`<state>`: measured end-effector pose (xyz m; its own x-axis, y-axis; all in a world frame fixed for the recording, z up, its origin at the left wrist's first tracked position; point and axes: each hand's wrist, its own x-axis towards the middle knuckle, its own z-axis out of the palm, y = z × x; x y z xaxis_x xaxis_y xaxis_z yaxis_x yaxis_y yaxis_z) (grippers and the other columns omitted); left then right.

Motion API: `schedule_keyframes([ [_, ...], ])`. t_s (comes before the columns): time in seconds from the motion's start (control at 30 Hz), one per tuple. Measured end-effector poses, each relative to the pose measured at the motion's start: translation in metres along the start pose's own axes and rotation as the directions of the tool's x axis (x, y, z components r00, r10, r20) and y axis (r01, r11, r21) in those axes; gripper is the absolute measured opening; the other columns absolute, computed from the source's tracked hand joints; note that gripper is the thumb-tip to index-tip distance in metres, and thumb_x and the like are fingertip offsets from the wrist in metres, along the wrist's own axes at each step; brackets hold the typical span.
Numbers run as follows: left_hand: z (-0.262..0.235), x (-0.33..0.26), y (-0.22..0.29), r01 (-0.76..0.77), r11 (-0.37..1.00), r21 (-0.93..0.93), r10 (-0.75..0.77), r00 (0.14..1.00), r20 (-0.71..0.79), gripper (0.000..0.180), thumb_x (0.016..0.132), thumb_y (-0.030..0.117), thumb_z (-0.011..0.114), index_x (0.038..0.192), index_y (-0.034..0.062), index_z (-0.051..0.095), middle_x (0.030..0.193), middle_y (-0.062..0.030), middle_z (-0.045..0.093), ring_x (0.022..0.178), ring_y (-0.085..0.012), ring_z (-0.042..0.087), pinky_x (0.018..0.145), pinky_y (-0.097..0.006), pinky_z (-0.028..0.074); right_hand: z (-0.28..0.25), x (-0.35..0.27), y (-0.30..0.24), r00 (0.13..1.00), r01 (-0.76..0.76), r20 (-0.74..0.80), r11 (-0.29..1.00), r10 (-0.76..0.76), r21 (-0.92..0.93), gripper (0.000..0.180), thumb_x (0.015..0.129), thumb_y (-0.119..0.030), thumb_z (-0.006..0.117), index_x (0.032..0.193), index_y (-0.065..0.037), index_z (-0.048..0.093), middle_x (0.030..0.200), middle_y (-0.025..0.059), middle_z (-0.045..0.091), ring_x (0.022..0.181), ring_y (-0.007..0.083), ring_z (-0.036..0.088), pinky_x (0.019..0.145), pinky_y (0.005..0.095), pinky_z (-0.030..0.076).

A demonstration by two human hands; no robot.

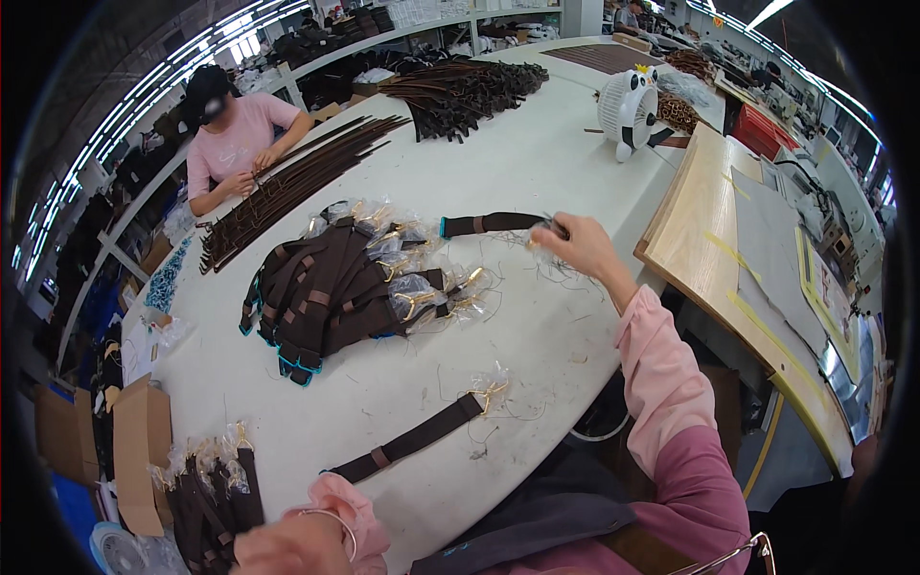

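My right hand (pixel 578 247) is over the table's right part, its fingers closed at the end of a dark brown strap (pixel 494 222) with a turquoise far end. A small dark thing shows at these fingertips, too small to name. My left hand (pixel 287 548) is at the lower edge, blurred, its fingers hard to make out. It is nearest a bundle of brown straps (pixel 216 503) with plastic-wrapped gold-coloured hardware. Between my arms lies a single strap (pixel 412 438) with a wrapped end. A big pile of straps (pixel 321 278) with turquoise ends sits left of my right hand.
Across the white table (pixel 537 374), a person in pink (pixel 235 144) handles long brown strips (pixel 297 187). More strips (pixel 460 91) are heaped farther back. A white fan (pixel 628 113) stands at the far right, near a wooden board (pixel 704 220). Loose threads are scattered about. A cardboard box (pixel 142 455) is at left.
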<state>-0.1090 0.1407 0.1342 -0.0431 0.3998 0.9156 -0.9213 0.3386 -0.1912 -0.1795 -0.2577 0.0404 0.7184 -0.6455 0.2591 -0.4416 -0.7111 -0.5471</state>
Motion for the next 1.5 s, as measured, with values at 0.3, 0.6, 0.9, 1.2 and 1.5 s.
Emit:
schedule_keyframes([
  [0.3,0.069,-0.129,-0.136,0.441,0.689,0.575,-0.705,0.226,0.672,0.077,0.071,0.022,0.072,0.131,-0.0047,0.032,0.131,-0.0219,0.04,0.122,-0.0348,0.037,0.102,-0.039,0.029,-0.061,0.044,-0.111,0.898,0.057,0.251,0.661,-0.361,0.748,0.053,0.086,-0.059,0.044,0.083,-0.007,0.052,0.059,0.0013,0.052,0.041,0.0022,0.038,0.035,0.016,0.024],
  [0.6,0.086,-0.179,-0.102,0.997,-0.017,0.081,-0.719,-0.068,0.692,0.035,0.082,0.009,0.056,0.114,-0.0034,0.048,0.089,-0.0077,0.059,0.082,-0.0149,0.058,0.075,-0.026,0.045,-0.043,0.008,-0.124,0.739,-0.242,0.108,-0.112,-0.665,0.964,0.067,0.076,-0.074,0.04,0.085,-0.008,0.045,0.062,0.0113,0.051,0.039,0.009,0.039,0.032,0.0184,0.024],
  [0.9,-0.026,-0.098,-0.093,0.175,0.785,0.594,-0.601,-0.019,0.799,0.025,0.078,0.009,0.055,0.103,0.0035,0.051,0.087,-0.0125,0.057,0.071,-0.0302,0.058,0.059,-0.038,0.046,0.027,-0.048,-0.036,0.818,-0.463,0.378,-0.104,-0.434,0.881,0.062,0.084,-0.059,0.042,0.106,-0.002,0.053,0.072,0.0199,0.06,0.033,0.0128,0.038,0.029,0.0209,0.024],
  [1.2,-0.082,-0.1,-0.065,0.01,0.75,0.661,-0.659,-0.077,0.748,0.028,0.074,0.005,0.062,0.1,0.0051,0.051,0.086,-0.0099,0.054,0.073,-0.028,0.057,0.061,-0.036,0.045,0.05,-0.066,-0.041,0.718,-0.552,0.652,0.373,-0.242,0.746,0.044,0.076,-0.006,0.054,0.119,0.003,0.047,0.063,0.0142,0.061,0.04,0.0122,0.056,0.029,0.0166,0.029],
  [1.5,-0.105,-0.132,-0.111,0.148,0.016,0.989,-0.608,-0.784,0.127,0.018,0.079,0.019,0.058,0.087,0.0027,0.056,0.077,-0.012,0.058,0.069,-0.0303,0.057,0.064,-0.038,0.044,0.093,-0.068,-0.043,0.589,-0.742,0.808,0.421,0.037,0.521,0.047,0.084,-0.025,0.059,0.122,0.0,0.046,0.058,0.0095,0.059,0.045,0.0125,0.058,0.033,0.021,0.036],
])
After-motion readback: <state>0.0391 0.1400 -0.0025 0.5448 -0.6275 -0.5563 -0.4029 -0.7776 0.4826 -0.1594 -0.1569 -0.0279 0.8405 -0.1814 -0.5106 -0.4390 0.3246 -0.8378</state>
